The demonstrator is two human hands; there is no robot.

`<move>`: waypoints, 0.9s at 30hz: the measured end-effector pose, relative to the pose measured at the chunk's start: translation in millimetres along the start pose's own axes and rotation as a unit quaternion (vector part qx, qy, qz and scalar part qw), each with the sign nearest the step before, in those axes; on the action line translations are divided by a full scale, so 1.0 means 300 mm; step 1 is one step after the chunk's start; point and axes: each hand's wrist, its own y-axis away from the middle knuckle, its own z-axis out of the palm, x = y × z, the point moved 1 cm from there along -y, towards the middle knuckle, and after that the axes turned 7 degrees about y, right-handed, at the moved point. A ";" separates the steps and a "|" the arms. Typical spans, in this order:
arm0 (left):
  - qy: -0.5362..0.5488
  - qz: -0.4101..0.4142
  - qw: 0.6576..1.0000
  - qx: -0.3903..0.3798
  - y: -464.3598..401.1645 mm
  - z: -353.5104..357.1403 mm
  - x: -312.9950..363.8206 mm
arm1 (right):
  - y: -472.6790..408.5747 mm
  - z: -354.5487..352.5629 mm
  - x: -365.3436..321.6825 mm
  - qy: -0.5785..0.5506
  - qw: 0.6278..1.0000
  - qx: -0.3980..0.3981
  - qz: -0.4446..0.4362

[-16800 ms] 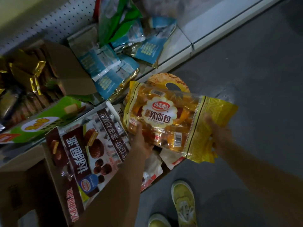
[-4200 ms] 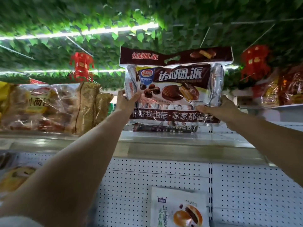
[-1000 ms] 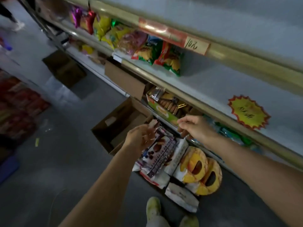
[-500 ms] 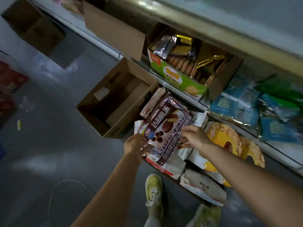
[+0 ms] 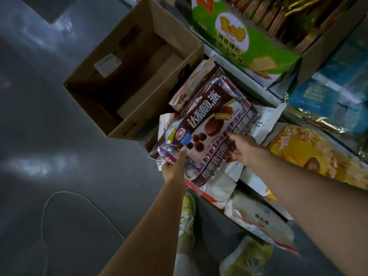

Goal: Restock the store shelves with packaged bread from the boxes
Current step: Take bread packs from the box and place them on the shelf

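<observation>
A brown chocolate-pie bag (image 5: 211, 124) lies on top of a pile of packages in a floor box, below the bottom shelf. My left hand (image 5: 175, 166) grips its lower left corner, thumb on the front. My right hand (image 5: 244, 149) holds its lower right edge, fingers curled onto the wrapper. White bread packages (image 5: 258, 218) lie under and beside it, and yellow ring-patterned bags (image 5: 310, 154) lie to the right. The box holding the pile is mostly hidden by its contents.
An open cardboard box (image 5: 127, 62) with little in it stands on the grey floor to the left. On the bottom shelf sit a green wafer display carton (image 5: 245, 42) and blue packets (image 5: 334, 96). My yellow shoes (image 5: 188, 214) are right below the pile.
The view has closed in on the pile. Both hands have come down onto the chocolate-pie bag's lower corners and now hold it.
</observation>
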 end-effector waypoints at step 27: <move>0.111 0.106 0.987 -0.038 0.017 -0.058 0.082 | 0.033 0.030 0.029 -0.226 0.967 -0.106 -0.046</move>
